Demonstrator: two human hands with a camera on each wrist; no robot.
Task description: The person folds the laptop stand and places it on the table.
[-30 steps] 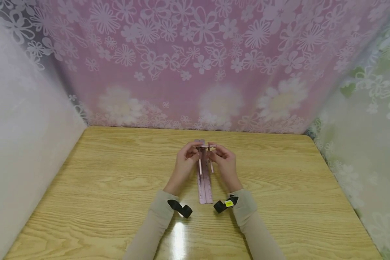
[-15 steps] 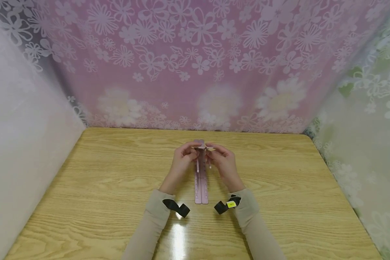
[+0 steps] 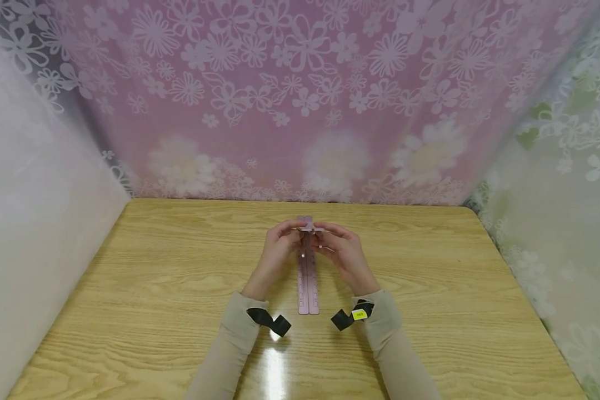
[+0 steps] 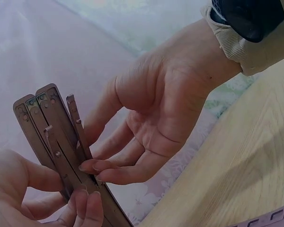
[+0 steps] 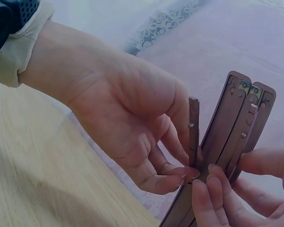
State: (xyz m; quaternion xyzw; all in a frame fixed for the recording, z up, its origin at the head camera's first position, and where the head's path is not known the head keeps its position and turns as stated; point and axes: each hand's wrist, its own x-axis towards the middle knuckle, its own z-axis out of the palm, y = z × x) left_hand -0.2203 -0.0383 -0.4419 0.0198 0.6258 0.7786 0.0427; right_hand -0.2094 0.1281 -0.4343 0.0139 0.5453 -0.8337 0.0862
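A slim pink folding laptop stand [image 3: 308,289] with notched rails lies lengthwise in front of the person, its far part between both hands. My left hand [image 3: 277,244] pinches the stand's left side with thumb and fingers. Opposite it, my right hand [image 3: 345,247] pinches the right side at a short swing-out arm [image 4: 75,116]. Another short arm [image 5: 250,120] stands off the rails as well. Hinges with small rivets [image 5: 244,86] show at the rail ends in both wrist views. Curled fingers cover the middle of the stand.
The wooden table [image 3: 180,278] extends around the hands. A pink floral curtain [image 3: 300,122] hangs behind its far edge, with pale cloth walls left [image 3: 45,183] and right [image 3: 555,222]. Black straps [image 3: 270,321] hang from the wrists.
In the head view the short arms' near ends have moved away from the person, so the arms look shorter. Both hands stay on the stand, which appears slightly further left.
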